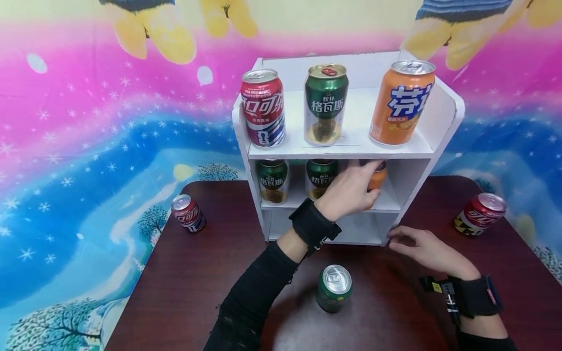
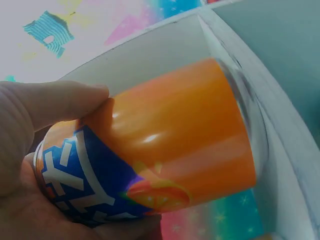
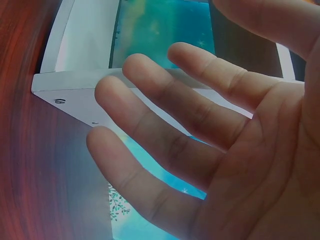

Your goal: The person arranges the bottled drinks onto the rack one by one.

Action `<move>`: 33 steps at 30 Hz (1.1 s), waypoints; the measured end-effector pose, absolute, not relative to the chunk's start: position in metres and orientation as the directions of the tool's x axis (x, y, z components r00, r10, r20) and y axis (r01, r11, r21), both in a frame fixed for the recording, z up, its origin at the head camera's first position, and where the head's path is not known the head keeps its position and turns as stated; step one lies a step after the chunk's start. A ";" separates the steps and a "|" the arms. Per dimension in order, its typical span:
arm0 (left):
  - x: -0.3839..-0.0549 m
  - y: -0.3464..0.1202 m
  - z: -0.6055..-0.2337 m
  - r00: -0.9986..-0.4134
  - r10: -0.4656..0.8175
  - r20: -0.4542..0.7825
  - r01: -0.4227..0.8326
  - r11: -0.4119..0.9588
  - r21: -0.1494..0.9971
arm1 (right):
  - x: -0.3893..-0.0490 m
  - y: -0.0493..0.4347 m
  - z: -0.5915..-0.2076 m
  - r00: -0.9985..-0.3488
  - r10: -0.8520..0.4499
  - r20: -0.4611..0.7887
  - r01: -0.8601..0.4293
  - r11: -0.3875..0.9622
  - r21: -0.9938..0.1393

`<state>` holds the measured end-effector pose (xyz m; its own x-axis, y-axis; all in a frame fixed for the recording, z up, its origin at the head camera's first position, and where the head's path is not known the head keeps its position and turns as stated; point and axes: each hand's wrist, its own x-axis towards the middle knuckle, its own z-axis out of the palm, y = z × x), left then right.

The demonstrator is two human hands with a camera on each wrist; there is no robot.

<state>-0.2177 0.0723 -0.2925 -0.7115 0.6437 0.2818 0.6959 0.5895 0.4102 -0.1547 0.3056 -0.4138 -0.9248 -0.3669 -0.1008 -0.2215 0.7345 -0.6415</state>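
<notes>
My left hand point(image 1: 351, 189) reaches into the middle level of a white shelf unit point(image 1: 414, 183) and grips an orange soda can point(image 1: 376, 179). Up close in the left wrist view, thumb and fingers wrap the end of this orange can point(image 2: 185, 130) with the blue label, while its other end is near the white board. To its left on that level stand two green-and-gold cans, one point(image 1: 273, 181) at the side and one point(image 1: 322, 178) partly behind the hand. Beside the unit's lower right corner is my right hand point(image 1: 426, 249), holding nothing, its fingers point(image 3: 150, 125) spread in the right wrist view.
On the top level stand a red can point(image 1: 263, 109), a green-and-gold can point(image 1: 326, 105) and an orange can point(image 1: 401, 103). The dark table point(image 1: 197, 287) bears a red can point(image 1: 188, 213) at left, another red can point(image 1: 480, 214) at right, and a green can point(image 1: 334, 288) in front.
</notes>
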 end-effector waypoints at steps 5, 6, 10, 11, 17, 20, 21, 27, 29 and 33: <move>-0.220 0.077 -0.293 -0.735 0.634 0.240 0.658 0.580 0.481 | -0.153 0.307 -0.412 -0.926 -0.363 -0.100 -0.220 0.737 -0.639; -0.221 0.077 -0.293 -0.739 0.628 0.244 0.655 0.585 0.479 | -0.154 0.306 -0.413 -0.927 -0.363 -0.099 -0.220 0.737 -0.639; -0.220 0.076 -0.298 -0.752 0.599 0.274 0.648 0.599 0.470 | -0.154 0.306 -0.414 -0.928 -0.360 -0.099 -0.220 0.742 -0.633; -0.219 0.076 -0.299 -0.757 0.591 0.278 0.644 0.605 0.468 | -0.154 0.306 -0.414 -0.928 -0.360 -0.101 -0.219 0.742 -0.633; -0.218 0.075 -0.302 -0.790 0.568 0.230 0.602 0.647 0.469 | -0.155 0.305 -0.413 -0.928 -0.355 -0.112 -0.212 0.751 -0.625; -0.218 0.075 -0.302 -0.791 0.568 0.227 0.600 0.650 0.467 | -0.154 0.304 -0.412 -0.927 -0.356 -0.121 -0.206 0.751 -0.627; -0.218 0.075 -0.302 -0.790 0.568 0.229 0.601 0.648 0.468 | -0.154 0.305 -0.412 -0.926 -0.355 -0.125 -0.203 0.751 -0.628; -0.217 0.078 -0.303 -0.786 0.562 0.258 0.613 0.649 0.451 | -0.153 0.305 -0.410 -0.927 -0.354 -0.124 -0.201 0.747 -0.633; -0.216 0.080 -0.303 -0.784 0.560 0.268 0.617 0.655 0.436 | -0.153 0.305 -0.410 -0.926 -0.358 -0.120 -0.206 0.747 -0.632; -0.214 0.082 -0.304 -0.793 0.536 0.290 0.609 0.682 0.405 | -0.153 0.304 -0.410 -0.925 -0.366 -0.100 -0.224 0.740 -0.634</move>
<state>-0.2143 0.0819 -0.3038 -0.7930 0.5358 0.2899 0.6089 0.6823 0.4046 -0.1534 0.3044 -0.4102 -0.9253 -0.3659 -0.1000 -0.2240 0.7400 -0.6342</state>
